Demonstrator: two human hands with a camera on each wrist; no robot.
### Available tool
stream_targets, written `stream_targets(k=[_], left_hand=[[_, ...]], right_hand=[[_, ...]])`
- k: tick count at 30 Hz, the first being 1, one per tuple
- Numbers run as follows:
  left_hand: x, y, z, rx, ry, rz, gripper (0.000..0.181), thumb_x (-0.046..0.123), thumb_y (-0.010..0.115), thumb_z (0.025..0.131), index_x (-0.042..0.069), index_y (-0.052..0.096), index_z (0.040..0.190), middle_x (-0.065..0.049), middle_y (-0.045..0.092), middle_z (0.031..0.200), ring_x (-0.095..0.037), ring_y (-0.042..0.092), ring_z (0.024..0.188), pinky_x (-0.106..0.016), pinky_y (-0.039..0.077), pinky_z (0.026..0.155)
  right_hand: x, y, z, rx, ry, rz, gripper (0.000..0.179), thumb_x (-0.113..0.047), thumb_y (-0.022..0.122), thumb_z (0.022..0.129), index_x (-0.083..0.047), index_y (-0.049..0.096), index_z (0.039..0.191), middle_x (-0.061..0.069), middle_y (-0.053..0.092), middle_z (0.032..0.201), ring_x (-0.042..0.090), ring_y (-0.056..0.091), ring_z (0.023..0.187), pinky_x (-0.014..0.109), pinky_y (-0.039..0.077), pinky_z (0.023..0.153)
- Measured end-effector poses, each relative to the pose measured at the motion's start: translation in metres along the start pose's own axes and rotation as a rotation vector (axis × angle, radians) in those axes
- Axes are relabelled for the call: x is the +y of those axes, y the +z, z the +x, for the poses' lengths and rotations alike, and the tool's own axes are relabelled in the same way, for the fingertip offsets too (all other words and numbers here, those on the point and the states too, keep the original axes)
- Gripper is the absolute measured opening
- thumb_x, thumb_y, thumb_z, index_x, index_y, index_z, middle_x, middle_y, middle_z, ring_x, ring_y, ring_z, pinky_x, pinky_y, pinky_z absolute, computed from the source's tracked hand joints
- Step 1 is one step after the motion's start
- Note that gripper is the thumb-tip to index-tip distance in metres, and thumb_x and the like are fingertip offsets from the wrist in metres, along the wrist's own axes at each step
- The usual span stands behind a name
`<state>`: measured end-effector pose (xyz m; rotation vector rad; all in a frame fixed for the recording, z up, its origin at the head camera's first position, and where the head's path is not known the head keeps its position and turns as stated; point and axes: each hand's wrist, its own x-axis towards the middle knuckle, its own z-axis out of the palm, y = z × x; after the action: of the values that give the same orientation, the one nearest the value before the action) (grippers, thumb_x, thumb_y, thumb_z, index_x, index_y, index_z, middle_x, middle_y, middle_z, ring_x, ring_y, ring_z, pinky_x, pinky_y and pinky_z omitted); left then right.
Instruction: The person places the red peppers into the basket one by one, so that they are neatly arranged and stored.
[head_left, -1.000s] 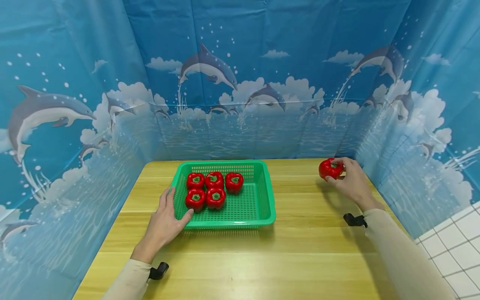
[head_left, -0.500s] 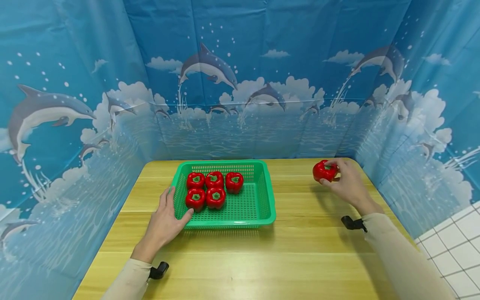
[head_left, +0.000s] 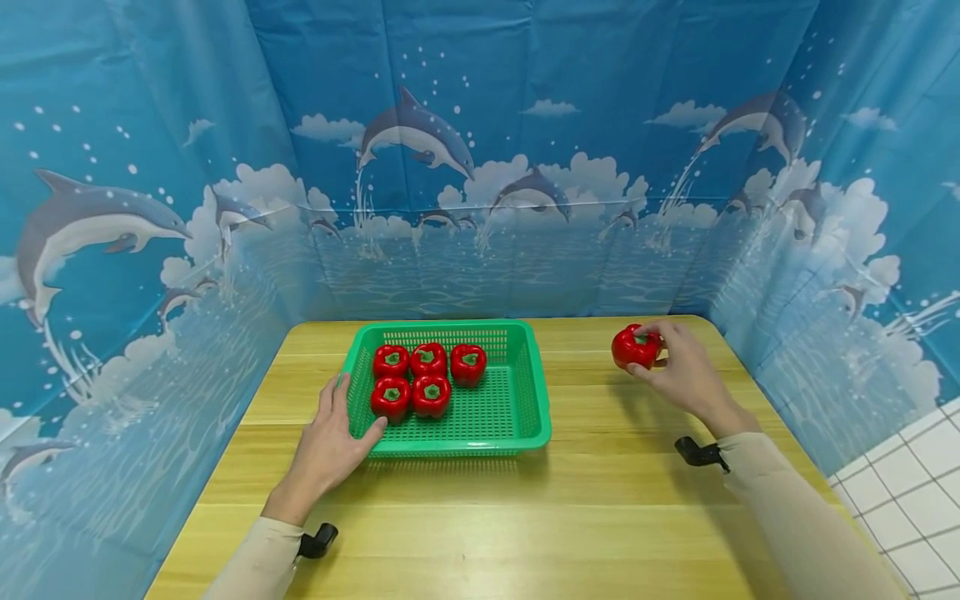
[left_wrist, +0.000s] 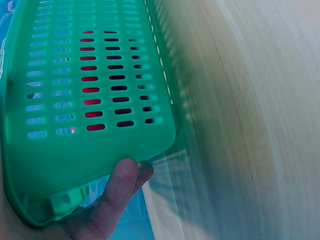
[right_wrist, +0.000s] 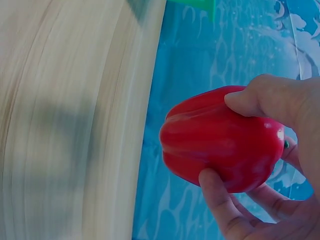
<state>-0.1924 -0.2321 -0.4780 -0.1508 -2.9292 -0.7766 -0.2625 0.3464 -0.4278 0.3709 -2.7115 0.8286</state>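
My right hand (head_left: 690,371) holds a red bell pepper (head_left: 628,348) by its top above the right part of the table. In the right wrist view the thumb and fingers pinch this red bell pepper (right_wrist: 215,140) from opposite sides, its lobed bottom facing away from the palm. On the left, my left hand (head_left: 326,446) grips the front left corner of a green plastic basket (head_left: 536,392). The left wrist view has fingertips against the slotted green basket wall (left_wrist: 90,165). Several red bell peppers (head_left: 431,397) stand stem up inside, grouped toward the basket's left and back.
The wooden table (head_left: 480,525) runs back to a blue curtain (head_left: 480,250) printed with dolphins, which also stands on both sides. White tiles (head_left: 918,500) show at the lower right. Bare basket floor (head_left: 495,408) is visible at its right side.
My right hand has carried the bell pepper leftward and slightly toward me, closer to the basket. The left hand, the basket and the peppers in it have stayed put.
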Motion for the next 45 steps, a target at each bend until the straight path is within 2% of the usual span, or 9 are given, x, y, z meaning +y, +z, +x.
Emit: stream_targets(k=[10,16,23,35,45], left_hand=[[-0.001,0.001,0.000,0.002,-0.003,-0.005,0.109,0.060,0.065,0.114,0.000,0.012,0.186,-0.029,0.017,0.191,-0.056,0.077,0.125,-0.076,0.061,0.104],[-0.002,0.001,0.000,0.003,0.001,-0.005,0.108,0.057,0.067,0.114,0.000,0.012,0.186,-0.029,0.017,0.191,-0.055,0.078,0.122,-0.072,0.065,0.098],[-0.001,0.001,0.001,0.002,-0.002,0.001,0.107,0.057,0.067,0.114,0.000,0.012,0.186,-0.029,0.017,0.191,-0.055,0.078,0.121,-0.074,0.063,0.100],[-0.002,0.002,0.002,0.012,0.004,-0.002,0.108,0.058,0.068,0.113,-0.001,0.012,0.186,-0.030,0.018,0.191,-0.057,0.078,0.120,-0.074,0.063,0.100],[0.001,0.000,0.000,0.011,-0.002,0.000,0.107,0.058,0.066,0.114,-0.002,0.013,0.186,-0.030,0.017,0.191,-0.057,0.076,0.128,-0.080,0.057,0.108]], right_hand=[[-0.016,0.008,-0.005,-0.027,-0.018,-0.006,0.058,-0.010,0.096,0.098,0.003,0.065,0.145,0.034,0.062,0.139,0.049,0.064,0.119,0.063,0.070,0.090],[-0.026,0.010,-0.006,-0.046,-0.025,0.009,0.057,-0.008,0.095,0.098,0.002,0.065,0.145,0.034,0.061,0.142,0.049,0.063,0.122,0.064,0.070,0.093],[-0.035,0.013,-0.007,-0.054,-0.054,-0.018,0.058,-0.007,0.095,0.096,0.000,0.066,0.145,0.030,0.064,0.140,0.044,0.066,0.119,0.062,0.070,0.092],[-0.054,0.020,-0.008,-0.067,-0.086,-0.008,0.057,-0.009,0.096,0.096,-0.003,0.066,0.144,0.029,0.065,0.143,0.043,0.072,0.114,0.058,0.072,0.091],[-0.066,0.026,-0.006,-0.092,-0.114,-0.010,0.056,-0.009,0.096,0.095,-0.005,0.067,0.143,0.027,0.065,0.147,0.041,0.073,0.116,0.057,0.072,0.092]])
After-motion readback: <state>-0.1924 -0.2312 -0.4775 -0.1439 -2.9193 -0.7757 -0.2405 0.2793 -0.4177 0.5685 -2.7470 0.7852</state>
